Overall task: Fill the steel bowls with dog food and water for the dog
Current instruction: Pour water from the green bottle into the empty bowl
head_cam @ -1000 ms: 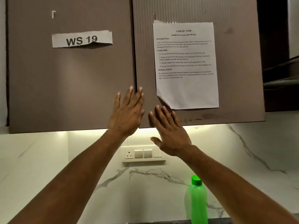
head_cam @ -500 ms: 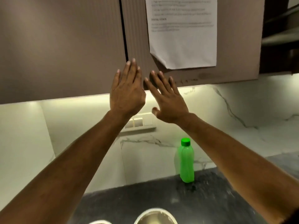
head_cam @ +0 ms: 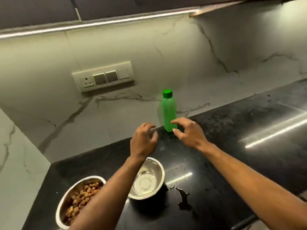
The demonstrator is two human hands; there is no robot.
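Note:
Two steel bowls stand on the black counter (head_cam: 216, 163). The left steel bowl (head_cam: 78, 201) holds brown dog food, and my left forearm covers part of it. The right steel bowl (head_cam: 147, 180) holds clear water. A green bottle (head_cam: 168, 112) with a green cap stands upright at the back by the wall. My left hand (head_cam: 143, 141) hovers above the counter, fingers loosely curled, holding nothing. My right hand (head_cam: 189, 132) hovers just in front of the bottle's base, fingers spread and bent, not touching it.
A small puddle of spilled water (head_cam: 182, 196) lies on the counter right of the water bowl. A switch and socket panel (head_cam: 103, 77) sits on the marble wall. Brown cabinets with a light strip (head_cam: 99, 24) hang overhead. The counter ends at a wall on the left.
My view has dropped from the cabinet doors to the counter. Both hands came down from the cabinet to just above the counter, and their fingers went from straight to curled.

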